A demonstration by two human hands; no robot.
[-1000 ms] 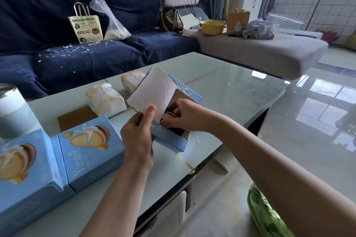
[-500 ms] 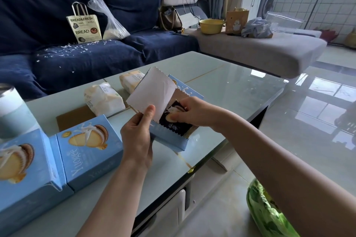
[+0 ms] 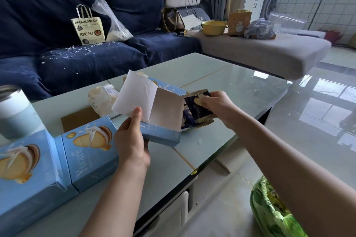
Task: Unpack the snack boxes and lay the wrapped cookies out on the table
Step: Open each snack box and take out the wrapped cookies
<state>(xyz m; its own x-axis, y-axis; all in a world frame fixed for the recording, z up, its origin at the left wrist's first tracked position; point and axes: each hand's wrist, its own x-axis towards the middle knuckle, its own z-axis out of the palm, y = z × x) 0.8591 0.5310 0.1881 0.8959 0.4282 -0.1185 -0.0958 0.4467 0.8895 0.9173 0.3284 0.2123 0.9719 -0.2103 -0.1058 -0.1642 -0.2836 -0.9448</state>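
My left hand [image 3: 132, 136] grips an opened light-blue snack box [image 3: 163, 115] by its near edge, with its white inner flap standing up. My right hand [image 3: 217, 107] pinches a dark-blue wrapped cookie [image 3: 198, 107] just outside the box's open right end; more dark wrappers show in the opening. Two closed blue snack boxes [image 3: 90, 150] [image 3: 25, 175] stand at the near left of the glass table [image 3: 221, 86]. A pale wrapped pastry [image 3: 102, 100] lies behind the open box.
A white-and-teal tumbler [image 3: 15, 111] stands at the far left, and a brown cardboard sheet [image 3: 79, 119] lies under the pastry. A green striped bag [image 3: 273, 213] sits on the floor at lower right. The navy sofa [image 3: 96, 59] with a bread bag [image 3: 88, 29] runs behind.
My right hand has drawn a dark-blue wrapped cookie out of the box and moved it rightward. My left hand has tipped the box so that its open end faces right.
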